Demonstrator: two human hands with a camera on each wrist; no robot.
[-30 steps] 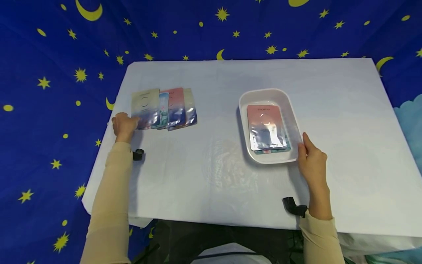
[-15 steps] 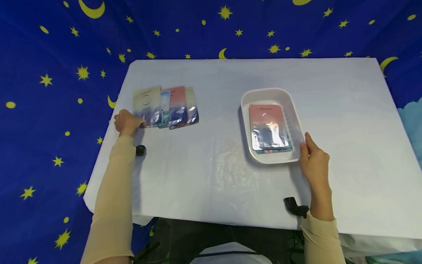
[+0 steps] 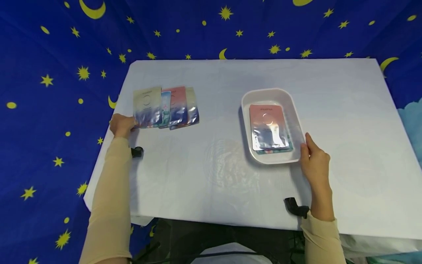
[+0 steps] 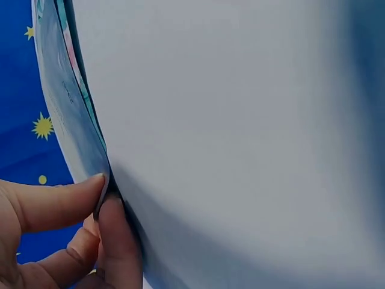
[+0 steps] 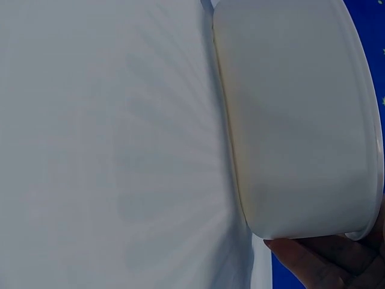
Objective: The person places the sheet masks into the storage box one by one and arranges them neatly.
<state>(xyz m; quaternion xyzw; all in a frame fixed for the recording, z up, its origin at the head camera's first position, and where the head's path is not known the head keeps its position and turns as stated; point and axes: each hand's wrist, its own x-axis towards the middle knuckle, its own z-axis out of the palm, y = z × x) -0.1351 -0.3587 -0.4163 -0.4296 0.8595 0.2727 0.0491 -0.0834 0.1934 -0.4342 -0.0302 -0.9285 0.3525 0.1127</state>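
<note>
Toward the table's left side lies an overlapping row of flat foil face mask packets. The leftmost is a beige-to-blue face mask packet (image 3: 147, 106), partly covering a teal packet (image 3: 165, 107), a pink-to-blue packet (image 3: 178, 104) and another beige one (image 3: 192, 106). My left hand (image 3: 121, 125) pinches the leftmost packet's near left corner between thumb and fingers, as the left wrist view shows. On the right, my right hand (image 3: 314, 161) grips the near right corner of a white plastic tray (image 3: 277, 158), thumb at the rim. In the tray, a pink-to-blue packet (image 3: 267, 126) lies over a teal-edged one.
A white cloth covers the table (image 3: 211, 176), whose left edge runs just beside my left hand. A blue curtain (image 3: 184, 44) with yellow stars and moons hangs behind and to the left. Black wrist devices (image 3: 294, 207) stick out from both sleeves.
My left hand slid right along the leftmost packet's near edge, then moved back left to its corner. The right hand keeps its hold on the tray. The view shifted slightly.
</note>
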